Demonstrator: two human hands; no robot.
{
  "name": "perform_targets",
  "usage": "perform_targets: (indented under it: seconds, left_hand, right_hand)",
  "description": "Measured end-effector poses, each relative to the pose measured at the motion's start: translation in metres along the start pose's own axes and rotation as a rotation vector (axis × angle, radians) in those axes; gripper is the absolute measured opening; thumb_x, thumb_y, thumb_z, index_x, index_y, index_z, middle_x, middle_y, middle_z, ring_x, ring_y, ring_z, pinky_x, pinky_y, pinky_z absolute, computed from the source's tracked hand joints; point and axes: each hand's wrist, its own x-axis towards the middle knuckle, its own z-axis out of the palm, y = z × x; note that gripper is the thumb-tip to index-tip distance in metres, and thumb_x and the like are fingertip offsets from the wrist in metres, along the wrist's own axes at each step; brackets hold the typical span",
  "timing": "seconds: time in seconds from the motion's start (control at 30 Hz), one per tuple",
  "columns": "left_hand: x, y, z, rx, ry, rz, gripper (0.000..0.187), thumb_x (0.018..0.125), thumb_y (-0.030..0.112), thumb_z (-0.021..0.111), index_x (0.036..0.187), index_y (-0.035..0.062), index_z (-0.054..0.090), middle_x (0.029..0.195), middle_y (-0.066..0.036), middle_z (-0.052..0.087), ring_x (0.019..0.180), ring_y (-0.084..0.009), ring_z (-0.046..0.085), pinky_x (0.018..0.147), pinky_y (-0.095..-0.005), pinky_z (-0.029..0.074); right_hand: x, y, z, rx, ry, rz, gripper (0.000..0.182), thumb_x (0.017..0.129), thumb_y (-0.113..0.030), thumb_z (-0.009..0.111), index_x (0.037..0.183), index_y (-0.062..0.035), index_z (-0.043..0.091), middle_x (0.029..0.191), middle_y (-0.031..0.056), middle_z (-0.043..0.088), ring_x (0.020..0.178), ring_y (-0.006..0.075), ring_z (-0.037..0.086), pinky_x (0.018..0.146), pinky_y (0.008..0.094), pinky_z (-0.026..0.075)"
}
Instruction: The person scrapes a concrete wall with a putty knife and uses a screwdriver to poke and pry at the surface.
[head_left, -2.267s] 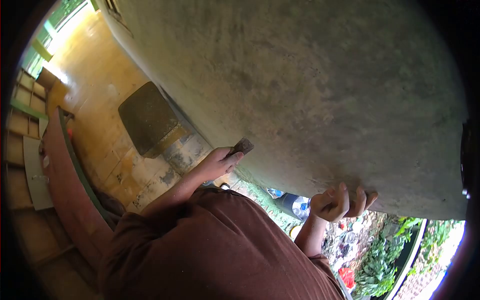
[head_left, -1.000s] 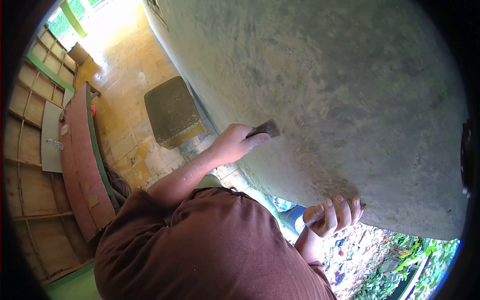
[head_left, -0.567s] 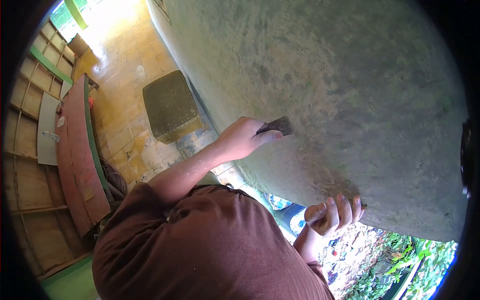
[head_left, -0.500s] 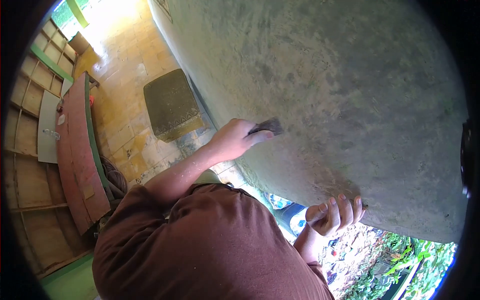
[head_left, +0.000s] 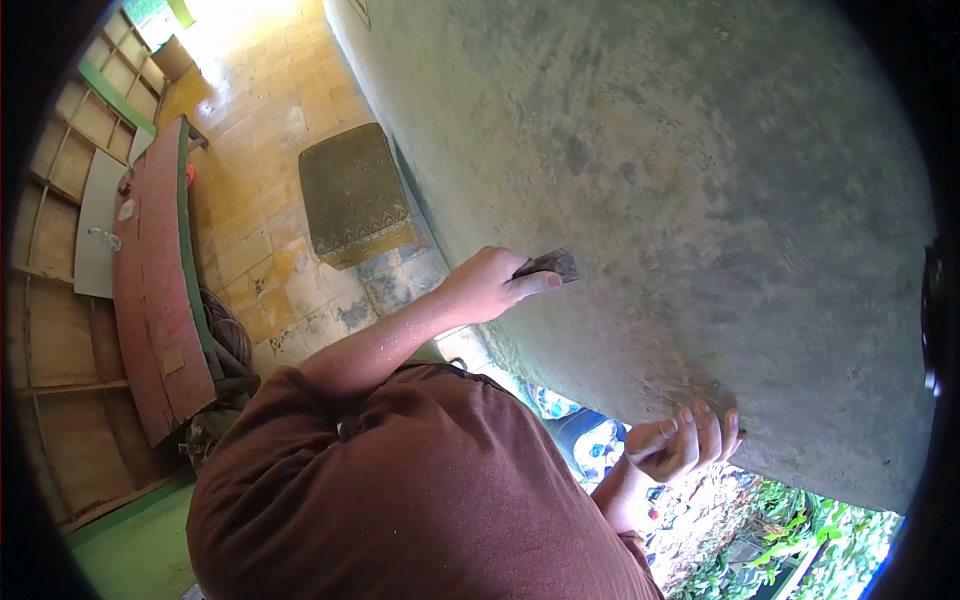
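My left hand (head_left: 500, 284) is wrapped round a short dark brush (head_left: 562, 265), its thumb stretched along the near side. The bristle end points right and overlaps the grey, blotchy wall (head_left: 690, 200). Lower right, my right hand (head_left: 683, 446) is beside the wall's bottom edge, with fingers curved and a little apart. Its fingertips are right at the wall surface, and no held object shows in it. A brown shirt (head_left: 420, 490) covers the torso below both hands.
A dark, box-shaped seat (head_left: 355, 190) stands on the yellowish tiled floor (head_left: 265, 190) along the wall. To the left is a long reddish bench (head_left: 160, 300) with a clear bottle (head_left: 103, 239) on it. Green plants (head_left: 800, 540) grow beyond the wall's edge.
My left hand and the brush have shifted slightly right and down. My right hand has also moved slightly right and down, still at the wall's edge. The whole view has tilted a little.
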Motion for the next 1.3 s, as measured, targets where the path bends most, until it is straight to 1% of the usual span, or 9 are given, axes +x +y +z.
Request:
perform_targets:
  seconds: [0.17,0.27,0.37,0.7,0.73,0.83,0.97,1.13,1.3]
  left_hand:
    - [-0.015,-0.034,-0.003,-0.022,-0.027,-0.090,0.059,0.089,0.052,0.057,0.066,-0.0026,0.056,0.052,-0.009,0.048,0.050,-0.0180,0.046,0.050,-0.0365,0.038]
    - [-0.024,-0.040,-0.016,-0.007,-0.063,-0.158,0.058,0.090,0.050,0.058,0.065,-0.0023,0.056,0.051,-0.006,0.047,0.051,-0.0143,0.045,0.050,-0.0341,0.037]
    - [-0.032,-0.051,-0.031,-0.025,-0.051,-0.205,0.060,0.089,0.052,0.057,0.065,-0.0022,0.056,0.051,-0.006,0.047,0.050,-0.0146,0.045,0.049,-0.0342,0.037]
    - [-0.073,-0.101,-0.129,-0.261,0.175,-0.309,0.053,0.091,0.049,0.057,0.068,0.0003,0.057,0.053,-0.002,0.047,0.050,-0.0123,0.043,0.047,-0.0326,0.036]
    - [-0.078,-0.111,-0.140,-0.270,0.202,-0.317,0.053,0.091,0.049,0.057,0.068,0.0003,0.057,0.053,-0.002,0.047,0.050,-0.0123,0.043,0.047,-0.0326,0.036]
    - [-0.094,-0.137,-0.168,-0.336,0.262,-0.308,0.050,0.092,0.046,0.056,0.071,0.0011,0.057,0.055,-0.001,0.048,0.052,-0.0113,0.043,0.048,-0.0324,0.036]
    - [-0.121,-0.151,-0.217,-0.351,0.357,-0.318,0.048,0.092,0.045,0.056,0.071,0.0019,0.057,0.056,-0.001,0.048,0.054,-0.0106,0.044,0.050,-0.0316,0.036]
    - [-0.155,-0.183,-0.264,-0.345,0.497,-0.333,0.045,0.092,0.043,0.056,0.074,0.0019,0.058,0.059,-0.002,0.050,0.056,-0.0105,0.045,0.052,-0.0305,0.037]
    - [-0.190,-0.211,-0.289,-0.592,0.592,-0.401,0.040,0.093,0.039,0.056,0.074,0.0042,0.057,0.062,0.002,0.046,0.057,-0.0084,0.042,0.052,-0.0268,0.036]
  right_hand:
    - [0.001,-0.011,0.013,0.255,0.131,0.020,0.016,0.093,-0.016,0.046,0.095,-0.0056,0.058,0.095,0.0129,0.059,0.112,0.0336,0.053,0.103,0.0573,0.033]
    - [0.001,-0.037,0.026,0.439,-0.105,0.104,0.017,0.095,-0.016,0.043,0.095,-0.0040,0.055,0.092,0.0133,0.057,0.112,0.0357,0.052,0.102,0.0551,0.034]
    - [0.001,-0.065,0.054,0.687,-0.203,0.323,0.016,0.092,-0.019,0.051,0.088,-0.0056,0.058,0.085,0.0122,0.059,0.111,0.0369,0.053,0.100,0.0531,0.038]
    - [0.042,-0.153,0.181,1.217,-0.656,0.422,0.008,0.087,-0.010,0.060,0.086,-0.0014,0.060,0.083,0.0136,0.062,0.091,0.0342,0.060,0.086,0.0480,0.047]
    - [0.044,-0.167,0.194,1.283,-0.720,0.445,0.009,0.087,-0.009,0.061,0.086,-0.0001,0.061,0.086,0.0148,0.063,0.090,0.0329,0.061,0.085,0.0437,0.048]
    - [0.053,-0.206,0.221,1.348,-0.976,0.459,0.011,0.087,-0.011,0.062,0.087,0.0005,0.062,0.088,0.0165,0.064,0.091,0.0319,0.062,0.083,0.0396,0.048]
    - [0.072,-0.266,0.253,1.484,-1.126,0.369,0.014,0.087,-0.013,0.064,0.090,0.0005,0.063,0.092,0.0167,0.065,0.092,0.0297,0.063,0.080,0.0367,0.048]
    - [0.090,-0.335,0.291,1.593,-1.207,0.274,0.015,0.087,-0.014,0.064,0.090,0.0010,0.063,0.091,0.0154,0.064,0.089,0.0271,0.062,0.079,0.0348,0.047]
    - [0.106,-0.384,0.319,1.670,-1.268,0.224,0.016,0.088,-0.014,0.063,0.090,0.0013,0.063,0.090,0.0143,0.064,0.086,0.0253,0.061,0.078,0.0337,0.047]
